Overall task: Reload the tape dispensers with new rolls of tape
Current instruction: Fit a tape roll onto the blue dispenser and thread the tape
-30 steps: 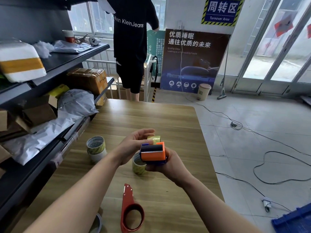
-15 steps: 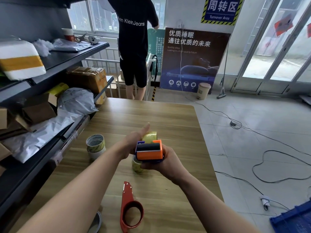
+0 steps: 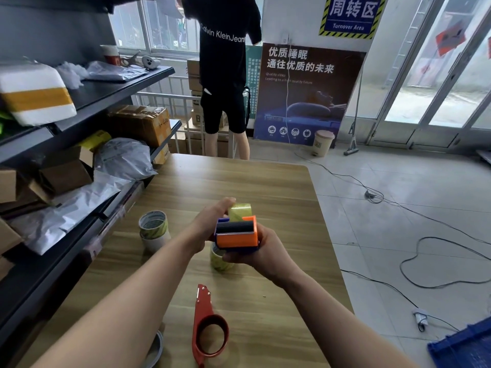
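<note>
An orange and blue tape dispenser (image 3: 237, 234) is held above the wooden table (image 3: 239, 181) by my right hand (image 3: 261, 252), which grips it from below and the right. A yellowish tape roll (image 3: 240, 210) sits in its far end. My left hand (image 3: 210, 224) holds the dispenser's left side, thumb stretched onto the roll. Under the dispenser another yellowish roll (image 3: 220, 260) stands on the table. Two stacked rolls (image 3: 154, 231) stand to the left. A red dispenser (image 3: 208, 328) with an empty ring lies near the front edge.
Dark shelves (image 3: 93, 96) with parcels and grey mailer bags run along the table's left side. A person in black (image 3: 225, 75) stands beyond the table's far end. Cables (image 3: 438, 261) trail on the tiled floor to the right. A blue crate (image 3: 462, 346) sits bottom right.
Both hands shifted the dispenser slightly left and away from me. My left thumb has stretched out over the roll, which now shows more at the dispenser's far end.
</note>
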Available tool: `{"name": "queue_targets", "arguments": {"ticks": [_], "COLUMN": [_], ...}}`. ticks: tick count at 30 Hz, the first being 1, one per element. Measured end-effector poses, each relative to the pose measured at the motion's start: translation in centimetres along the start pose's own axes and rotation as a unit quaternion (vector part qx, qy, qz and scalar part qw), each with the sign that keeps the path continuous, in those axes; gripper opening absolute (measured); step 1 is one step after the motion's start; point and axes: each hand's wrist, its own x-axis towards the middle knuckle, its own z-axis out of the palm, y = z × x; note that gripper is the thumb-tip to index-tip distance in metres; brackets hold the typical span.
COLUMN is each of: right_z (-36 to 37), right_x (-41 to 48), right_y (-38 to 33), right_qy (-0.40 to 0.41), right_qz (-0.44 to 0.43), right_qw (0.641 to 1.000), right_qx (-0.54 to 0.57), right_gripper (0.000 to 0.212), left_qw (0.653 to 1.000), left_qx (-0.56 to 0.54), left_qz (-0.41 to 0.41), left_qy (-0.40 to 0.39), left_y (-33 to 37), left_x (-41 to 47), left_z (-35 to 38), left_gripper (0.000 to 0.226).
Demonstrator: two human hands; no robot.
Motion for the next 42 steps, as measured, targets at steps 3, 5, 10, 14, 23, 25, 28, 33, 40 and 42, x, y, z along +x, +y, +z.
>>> {"name": "queue_targets", "arguments": {"ticks": [3,5,10,14,23,25,28,33,40,42], "right_z": [-0.2,-0.4,-0.4,-0.1,-0.6,-0.8,-0.7,-0.5,-0.5,-0.5], "right_x": [-0.1,-0.2,-0.1,0.1,0.3,0.4,0.4,0.4,0.4,0.6], "right_y": [0.1,0.3,0.9,1.0,1.2,1.2,1.2,1.4,1.4,1.4], "right_qy": [0.001,0.003,0.016,0.01,0.014,0.018,0.012,0.012,0.009,0.006], "right_qz": [0.004,0.008,0.019,0.023,0.027,0.03,0.028,0.036,0.039,0.036], "right_qw": [1.0,1.0,0.999,0.999,0.999,0.999,0.999,0.999,0.999,0.999], "right_qx": [0.008,0.015,0.024,0.029,0.029,0.033,0.032,0.037,0.034,0.037], "right_gripper": [0.049,0.05,0.05,0.049,0.052,0.051,0.05,0.048,0.046,0.048], "left_qw": [0.999,0.998,0.991,0.995,0.987,0.983,0.985,0.987,0.997,0.999], "left_qx": [0.044,0.044,-0.012,0.03,-0.006,-0.014,-0.002,-0.009,-0.012,-0.012], "left_qz": [-0.015,0.009,0.068,0.065,0.099,0.118,0.133,0.132,0.071,0.043], "left_qy": [-0.007,-0.035,-0.112,-0.067,-0.13,-0.138,-0.107,-0.091,-0.038,-0.013], "left_y": [0.2,0.2,-0.3,-0.2,-0.7,-1.1,-1.2,-1.2,-1.1,-1.2], "left_x": [0.0,0.0,-0.1,0.0,0.4,0.7,0.8,0.7,1.1,1.2], "left_z": [0.1,0.0,-0.7,-0.4,-1.2,-1.7,-1.7,-1.4,-0.2,0.1], "left_gripper": [0.046,0.046,0.045,0.031,0.053,0.058,0.05,0.033,0.021,0.032]}}
